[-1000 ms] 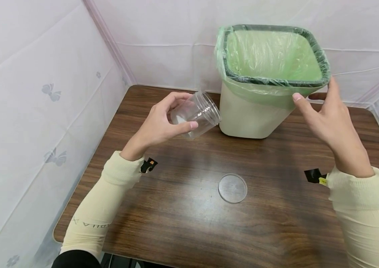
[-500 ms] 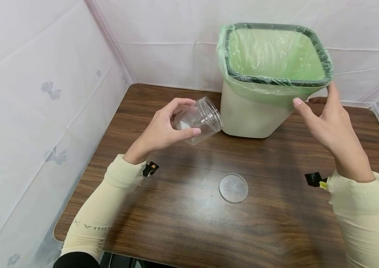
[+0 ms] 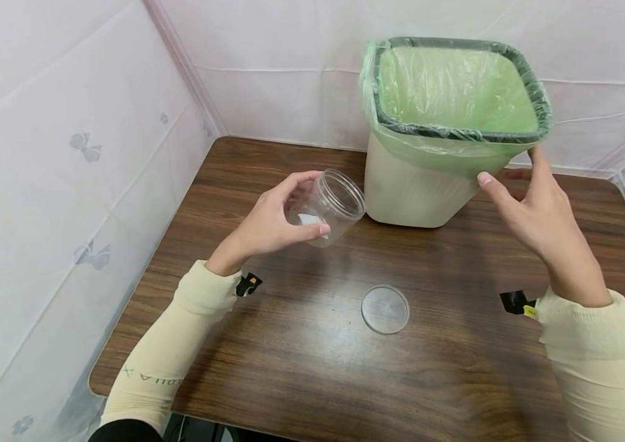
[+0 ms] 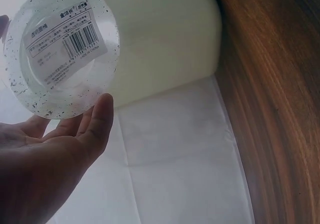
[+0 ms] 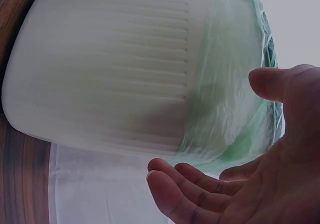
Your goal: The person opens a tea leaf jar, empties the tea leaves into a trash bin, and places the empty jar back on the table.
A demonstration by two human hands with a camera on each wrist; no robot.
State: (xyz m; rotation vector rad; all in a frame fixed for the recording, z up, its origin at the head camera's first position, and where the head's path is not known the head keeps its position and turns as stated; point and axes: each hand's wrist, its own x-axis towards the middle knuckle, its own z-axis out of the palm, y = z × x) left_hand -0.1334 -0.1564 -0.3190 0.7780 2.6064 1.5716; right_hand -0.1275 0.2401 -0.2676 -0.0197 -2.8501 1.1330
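My left hand (image 3: 274, 224) grips a clear plastic jar (image 3: 341, 207), thumb on its near side and fingers round the far side. The jar is tilted, its uncapped mouth facing up and right beside the bin. The left wrist view shows a barcode label (image 4: 67, 43) on the jar's base, with dark specks round it. My right hand (image 3: 539, 215), fingers spread and loosely bent, is at the right side of a pale trash bin (image 3: 409, 184). Whether its fingertips touch the bin is unclear. A green bag (image 3: 450, 150) lines the bin and folds over its rim.
A clear round lid (image 3: 385, 309) lies flat on the brown wooden table (image 3: 312, 368), in front of the bin. White patterned sheeting (image 3: 268, 98) hangs behind and to the left of the table.
My left hand has brought the jar lower and nearer, turning its mouth more upward. My right hand has drawn slightly down from the bin's rim. The lid stays in place.
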